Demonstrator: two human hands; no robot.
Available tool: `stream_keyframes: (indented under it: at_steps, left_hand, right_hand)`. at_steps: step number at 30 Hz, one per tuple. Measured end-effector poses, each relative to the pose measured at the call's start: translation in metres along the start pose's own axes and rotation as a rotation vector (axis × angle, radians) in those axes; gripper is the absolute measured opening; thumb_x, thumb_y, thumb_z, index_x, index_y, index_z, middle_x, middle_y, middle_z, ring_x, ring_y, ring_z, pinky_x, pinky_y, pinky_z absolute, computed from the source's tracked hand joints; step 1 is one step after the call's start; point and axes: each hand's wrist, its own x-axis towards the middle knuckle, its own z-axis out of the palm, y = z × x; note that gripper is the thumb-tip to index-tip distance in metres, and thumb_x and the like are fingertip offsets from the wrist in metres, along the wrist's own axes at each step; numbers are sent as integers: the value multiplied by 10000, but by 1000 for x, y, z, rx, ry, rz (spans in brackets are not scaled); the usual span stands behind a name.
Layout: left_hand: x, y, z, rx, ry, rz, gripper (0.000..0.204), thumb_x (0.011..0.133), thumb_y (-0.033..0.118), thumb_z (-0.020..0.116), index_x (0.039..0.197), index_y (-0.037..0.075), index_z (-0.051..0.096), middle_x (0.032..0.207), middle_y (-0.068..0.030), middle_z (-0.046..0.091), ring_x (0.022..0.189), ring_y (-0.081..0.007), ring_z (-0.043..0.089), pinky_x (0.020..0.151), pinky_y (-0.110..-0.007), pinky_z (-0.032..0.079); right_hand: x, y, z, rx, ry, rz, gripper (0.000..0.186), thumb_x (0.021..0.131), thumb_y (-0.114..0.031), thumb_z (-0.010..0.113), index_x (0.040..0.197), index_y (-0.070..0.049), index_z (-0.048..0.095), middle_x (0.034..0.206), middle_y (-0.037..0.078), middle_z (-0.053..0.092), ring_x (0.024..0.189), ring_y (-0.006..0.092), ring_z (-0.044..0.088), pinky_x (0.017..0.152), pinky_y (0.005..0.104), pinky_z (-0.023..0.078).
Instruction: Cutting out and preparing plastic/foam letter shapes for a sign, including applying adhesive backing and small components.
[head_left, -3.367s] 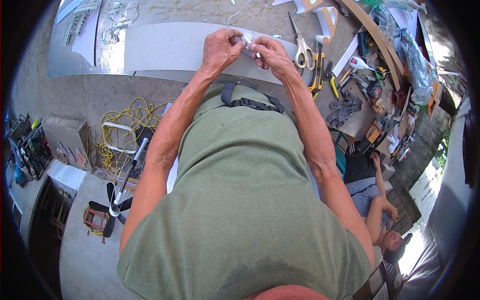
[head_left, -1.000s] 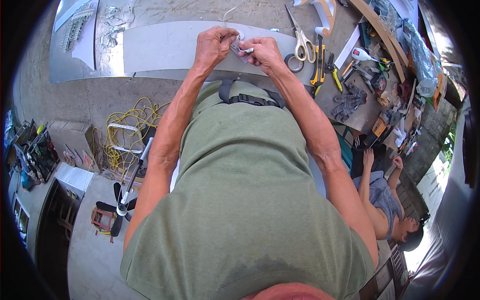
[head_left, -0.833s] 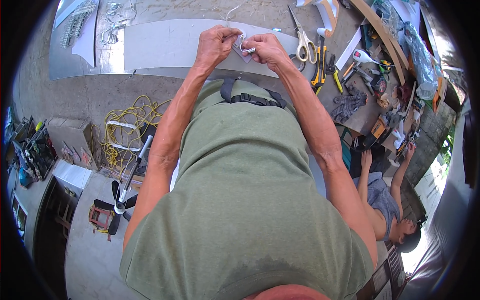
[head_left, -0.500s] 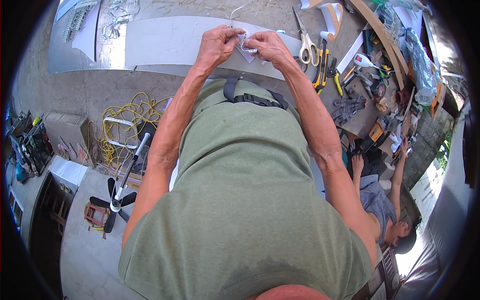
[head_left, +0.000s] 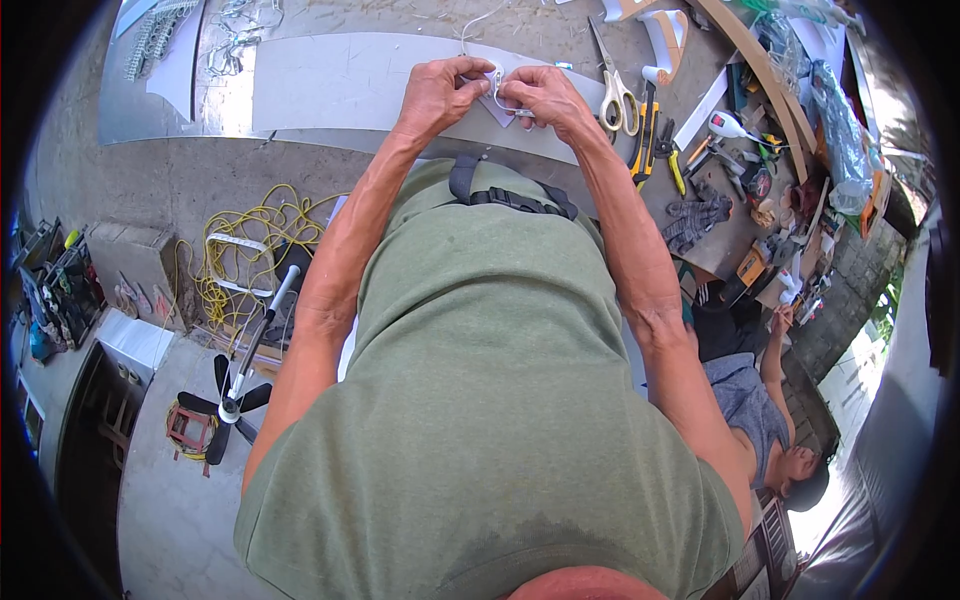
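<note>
Over a long pale grey sheet [head_left: 330, 85], my left hand [head_left: 440, 97] and my right hand [head_left: 550, 100] face each other, a small gap apart. Between them runs a thin white wire with small white modules [head_left: 498, 88]. My left thumb and forefinger are closed at its upper part. The right fingers pinch a module near its lower end, and the wire curves down toward them. Under the hands lies a small white piece [head_left: 492, 112] on the sheet. A thin white cord [head_left: 484, 20] trails away from beyond my left fingertips.
Right of my right hand lie scissors [head_left: 617, 105], a yellow-black cutter knife [head_left: 643, 135], pliers [head_left: 676, 170] and grey gloves [head_left: 695, 218]. More module strings [head_left: 155, 38] rest at far left. A fan [head_left: 230, 408] and yellow cord [head_left: 225, 270] are lower left. A co-worker [head_left: 745, 400] sits at right.
My right hand has moved slightly right and down, drawing the wire into a longer curve between the hands. The left hand has shifted a little. The co-worker's outstretched arm has drawn back.
</note>
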Motion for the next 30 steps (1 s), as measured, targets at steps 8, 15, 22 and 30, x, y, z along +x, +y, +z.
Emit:
stream_keyframes:
  at_steps: [8,15,22,30]
  left_hand:
    - [-5,-2,3,-73,59,64,287,855,109,789,1139,72,764,920,-66,764,791,-119,699,734,-262,567]
    - [-13,7,10,179,154,324,344,779,95,835,1097,27,723,966,-103,687,788,-218,670,701,-322,555]
    - [-12,6,18,239,229,358,284,782,80,819,1043,16,730,932,-120,692,858,-268,676,743,-357,552]
    - [-12,9,24,208,266,346,126,764,43,719,887,32,695,851,-116,659,853,-314,637,757,-417,522]
  right_hand:
    - [-2,4,0,-19,33,-97,268,943,-298,688,1005,-44,750,820,26,695,543,80,555,468,246,384]
    - [-6,3,-1,58,75,-45,246,950,-268,683,1007,-37,744,788,33,692,528,82,554,450,232,383]
    - [-11,10,-2,104,67,-58,237,956,-256,671,973,-27,730,772,33,690,548,75,572,441,222,388]
    - [-9,10,8,70,86,-109,243,949,-246,673,980,-17,745,766,37,701,512,84,568,441,251,415]
